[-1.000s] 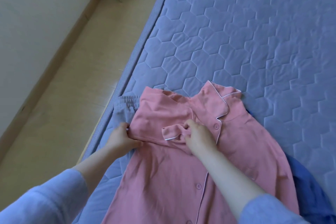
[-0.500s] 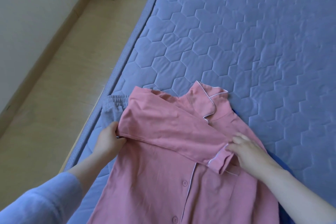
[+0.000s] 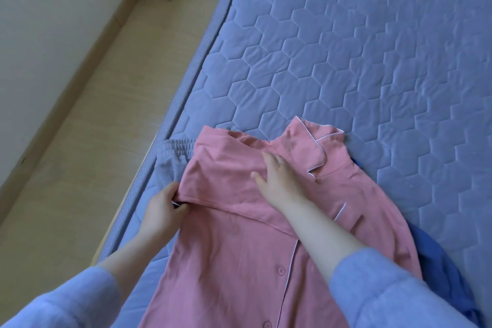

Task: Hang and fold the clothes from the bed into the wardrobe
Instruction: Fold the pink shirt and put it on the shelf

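Shirt [image 3: 234,261] seems limp and light; my left hand [image 3: 162,212] pinches its fold, my right hand [image 3: 278,181] lies flat on it.

No text I can read from my end, no label or brand on the shirt [image 3: 226,261] at 6 o'clock, no number or sign on the bed [image 3: 346,48] at 12 o'clock.

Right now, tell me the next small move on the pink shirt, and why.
Probably slide the right hand flat along the folded sleeve toward its cuff. The left hand pinches the fold's edge, anchoring it, and the sleeve cloth shows wrinkles under the open right palm.
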The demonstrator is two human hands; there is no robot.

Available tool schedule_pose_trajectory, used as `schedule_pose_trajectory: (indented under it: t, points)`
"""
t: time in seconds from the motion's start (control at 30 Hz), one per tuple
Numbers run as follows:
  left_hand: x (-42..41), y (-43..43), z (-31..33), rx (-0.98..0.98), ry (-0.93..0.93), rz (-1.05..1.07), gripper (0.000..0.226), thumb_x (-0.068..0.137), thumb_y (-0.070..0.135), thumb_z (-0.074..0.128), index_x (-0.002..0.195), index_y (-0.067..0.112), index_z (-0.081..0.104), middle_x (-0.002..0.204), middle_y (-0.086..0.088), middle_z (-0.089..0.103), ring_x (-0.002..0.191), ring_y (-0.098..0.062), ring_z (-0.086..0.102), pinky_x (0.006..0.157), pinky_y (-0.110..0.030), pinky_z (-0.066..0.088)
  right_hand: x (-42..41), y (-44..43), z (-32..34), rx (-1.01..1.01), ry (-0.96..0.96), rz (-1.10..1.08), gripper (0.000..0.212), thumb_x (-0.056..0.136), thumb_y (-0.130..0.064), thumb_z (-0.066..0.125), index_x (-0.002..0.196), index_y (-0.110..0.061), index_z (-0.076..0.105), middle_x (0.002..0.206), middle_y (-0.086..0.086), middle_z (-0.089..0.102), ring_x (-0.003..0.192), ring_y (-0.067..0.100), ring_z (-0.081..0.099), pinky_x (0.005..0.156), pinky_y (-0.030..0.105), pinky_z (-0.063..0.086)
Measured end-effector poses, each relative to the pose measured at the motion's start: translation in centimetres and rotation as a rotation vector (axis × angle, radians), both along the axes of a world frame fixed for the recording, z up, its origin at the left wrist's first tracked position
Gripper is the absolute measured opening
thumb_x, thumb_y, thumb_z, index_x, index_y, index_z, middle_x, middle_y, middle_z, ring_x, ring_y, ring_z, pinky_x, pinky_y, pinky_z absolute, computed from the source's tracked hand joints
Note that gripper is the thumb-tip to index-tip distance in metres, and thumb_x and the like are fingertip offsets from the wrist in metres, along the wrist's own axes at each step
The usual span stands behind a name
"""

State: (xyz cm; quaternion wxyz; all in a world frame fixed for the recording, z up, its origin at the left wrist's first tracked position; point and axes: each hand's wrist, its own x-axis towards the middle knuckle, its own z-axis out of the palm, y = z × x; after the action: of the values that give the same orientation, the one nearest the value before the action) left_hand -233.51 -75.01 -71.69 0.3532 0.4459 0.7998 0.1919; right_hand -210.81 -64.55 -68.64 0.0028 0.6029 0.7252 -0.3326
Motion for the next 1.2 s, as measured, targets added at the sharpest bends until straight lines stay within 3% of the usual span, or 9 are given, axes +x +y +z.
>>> schedule_pose_trajectory:
  t: [0.1,0.17,0.4,0.6,0.73,0.83,0.93,1.07,1.2]
  points:
    - [-0.4,-0.1,-0.4,0.022,-0.026,-0.002,0.016,0.077,0.002,0.061,0.072,0.016,0.054,0.06,0.003,0.057,0.061,-0.003,0.056,0.05,-0.01,0.039,-2.0,1.8,-0.8,-0.015,-0.044,-0.034,0.048,0.095,-0.04,0.055,0.132,-0.01,0.049,0.14,0.014,0.05,0.13,0.03,0.046,0.104,0.039,0.037]
    - [-0.6,0.0,-0.6,0.026,-0.049,0.0,0.018,0.078,0.002,0.059,0.072,0.019,0.054,0.06,0.003,0.057,0.06,-0.002,0.055,0.049,-0.011,0.039,-1.8,2.4,-0.9,0.07,0.063,-0.104,0.023,0.094,-0.037,0.059,0.086,-0.016,0.06,0.096,0.015,0.063,0.095,0.031,0.058,0.08,0.037,0.042]
    - [-0.9,-0.3,-1.2,0.017,-0.096,0.062,0.028,0.082,0.003,0.06,0.075,0.029,0.051,0.067,0.005,0.057,0.056,-0.011,0.057,0.046,-0.011,0.036,4.8,2.5,-0.7,0.1,0.063,-0.233,0.044,0.088,-0.03,0.067,0.049,-0.023,0.047,0.045,-0.003,0.035,0.059,0.023,0.037,0.052,0.035,0.03]
    - [-0.7,-0.4,-0.6,-0.038,-0.135,-0.074,0.016,0.069,0.013,0.057,0.078,0.025,0.051,0.079,0.005,0.062,0.071,-0.016,0.06,0.063,-0.029,0.049,4.4,2.6,-0.8,-0.167,-0.196,-0.123,0.014,0.079,-0.027,0.064,0.077,-0.013,0.065,0.084,0.007,0.066,0.09,0.03,0.062,0.075,0.034,0.048]
    - [-0.9,1.1,-0.3,-0.083,-0.199,-0.02,0.007,0.075,0.033,0.057,0.081,0.028,0.056,0.079,0.011,0.068,0.072,-0.004,0.062,0.063,-0.024,0.045,0.3,3.3,0.8,-0.094,-0.044,-0.068,0.05,0.074,-0.052,0.066,0.116,-0.025,0.062,0.12,-0.006,0.065,0.114,0.019,0.058,0.097,0.037,0.045]
    - [-0.5,2.0,-0.7,-0.136,-0.194,-0.041,0.007,0.089,0.034,0.062,0.084,0.029,0.059,0.082,0.008,0.068,0.078,-0.008,0.062,0.066,-0.022,0.045,-3.0,4.6,1.8,-0.202,0.138,-0.152,0.058,0.073,-0.073,0.053,0.085,-0.019,0.07,0.096,-0.01,0.073,0.097,0.014,0.064,0.082,0.03,0.049]
    - [0.1,2.1,-0.9,-0.127,-0.168,-0.091,0.005,0.088,0.03,0.066,0.088,0.027,0.062,0.085,0.006,0.068,0.082,-0.011,0.062,0.072,-0.024,0.046,-5.6,6.5,1.7,-0.341,0.182,-0.267,0.057,0.078,-0.068,0.059,0.058,-0.015,0.058,0.063,-0.011,0.061,0.066,0.01,0.056,0.059,0.024,0.037]
    - [0.2,2.2,-1.2,-0.116,-0.167,-0.085,0.011,0.083,0.032,0.072,0.085,0.025,0.064,0.08,0.002,0.065,0.074,-0.011,0.057,0.062,-0.022,0.042,-7.9,8.3,0.6,-0.271,0.228,-0.176,0.028,0.088,-0.024,0.059,0.08,0.003,0.063,0.073,0.004,0.047,0.07,0.015,0.045,0.064,0.029,0.033]
    - [-0.5,2.3,-1.8,-0.123,-0.209,-0.115,0.03,0.076,0.033,0.08,0.065,0.024,0.054,0.06,0.01,0.048,0.054,-0.003,0.042,0.049,-0.018,0.031,-9.2,9.0,-0.7,-0.109,0.246,-0.078,0.03,0.095,-0.019,0.054,0.088,0.009,0.061,0.075,0.007,0.049,0.072,0.016,0.044,0.063,0.03,0.031]
